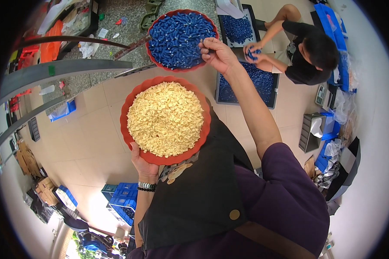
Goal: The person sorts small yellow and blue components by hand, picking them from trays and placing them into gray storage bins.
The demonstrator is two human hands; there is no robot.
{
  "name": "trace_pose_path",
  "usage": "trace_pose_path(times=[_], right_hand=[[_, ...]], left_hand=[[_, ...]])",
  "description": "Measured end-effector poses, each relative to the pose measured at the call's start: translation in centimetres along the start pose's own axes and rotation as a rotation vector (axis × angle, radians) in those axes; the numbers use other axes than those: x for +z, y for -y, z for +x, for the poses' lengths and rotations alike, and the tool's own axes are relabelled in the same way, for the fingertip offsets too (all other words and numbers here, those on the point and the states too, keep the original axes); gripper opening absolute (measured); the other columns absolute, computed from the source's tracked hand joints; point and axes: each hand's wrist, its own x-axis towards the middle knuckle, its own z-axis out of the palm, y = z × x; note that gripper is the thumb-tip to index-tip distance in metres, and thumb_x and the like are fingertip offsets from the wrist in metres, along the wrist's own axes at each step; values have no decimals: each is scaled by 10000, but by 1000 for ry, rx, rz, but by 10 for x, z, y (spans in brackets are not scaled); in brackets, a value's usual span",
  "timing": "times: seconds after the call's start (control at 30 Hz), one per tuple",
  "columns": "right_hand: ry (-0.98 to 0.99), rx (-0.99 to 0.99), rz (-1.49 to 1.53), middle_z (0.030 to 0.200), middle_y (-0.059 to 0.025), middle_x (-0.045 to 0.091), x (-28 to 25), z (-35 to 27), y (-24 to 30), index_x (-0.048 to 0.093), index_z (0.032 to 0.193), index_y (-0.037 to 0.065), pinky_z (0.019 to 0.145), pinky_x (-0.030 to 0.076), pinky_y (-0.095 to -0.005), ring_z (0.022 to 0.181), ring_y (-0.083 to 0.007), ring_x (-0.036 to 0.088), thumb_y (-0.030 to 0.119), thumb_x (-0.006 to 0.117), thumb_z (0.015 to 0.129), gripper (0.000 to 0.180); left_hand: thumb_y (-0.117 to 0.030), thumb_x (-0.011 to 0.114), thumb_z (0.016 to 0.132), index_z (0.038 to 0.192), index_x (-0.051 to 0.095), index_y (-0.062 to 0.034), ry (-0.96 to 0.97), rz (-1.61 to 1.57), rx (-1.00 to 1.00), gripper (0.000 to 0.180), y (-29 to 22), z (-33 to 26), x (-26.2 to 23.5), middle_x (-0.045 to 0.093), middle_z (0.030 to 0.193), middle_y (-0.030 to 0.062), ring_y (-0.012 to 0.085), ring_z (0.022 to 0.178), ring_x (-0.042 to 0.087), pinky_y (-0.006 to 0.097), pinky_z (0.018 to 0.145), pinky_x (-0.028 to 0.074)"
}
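My left hand (143, 163) grips the near edge of a red scalloped bowl (124, 118), its thumb over the rim. Small, pale yellow pieces (166, 118) fill that bowl, which is held in front of my dark apron. Beyond it, a second red bowl (150, 55) at the counter's edge holds many small blue cylindrical parts (179, 39). Over this second bowl's right rim is my right hand (219, 55), fingers curled and pinched together. Whatever lies between its fingertips is too small to make out.
A co-worker (311, 52) crouches at the right, blue parts in their hands, beside dark trays (246, 101) of blue parts. Metal bars (65, 71) cross the left side before a speckled counter (129, 13). Blue crates (124, 196) stand below left; bins (311, 131) line the right wall.
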Motion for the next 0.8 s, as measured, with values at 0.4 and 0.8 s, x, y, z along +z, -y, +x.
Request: trace_pose_path(times=[0.4,0.8], right_hand=[[-82,-138,-231,785,-16,581,-1,-10,-4,614,956,31,515,357,-196,601,-65,450,121,617,890,111],[170,60,193,791,15,511,23,-7,-3,541,1205,-38,571,379,-215,666,-89,448,192,504,921,367]], left_hand=[[-389,503,941,1394,345,-57,32,24,-23,583,-5,6,0,422,1403,122,312,1251,438,476,1045,370],[-397,528,927,1396,343,-60,33,26,-19,606,-9,6,-5,423,1404,117,309,1253,438,478,1047,369]])
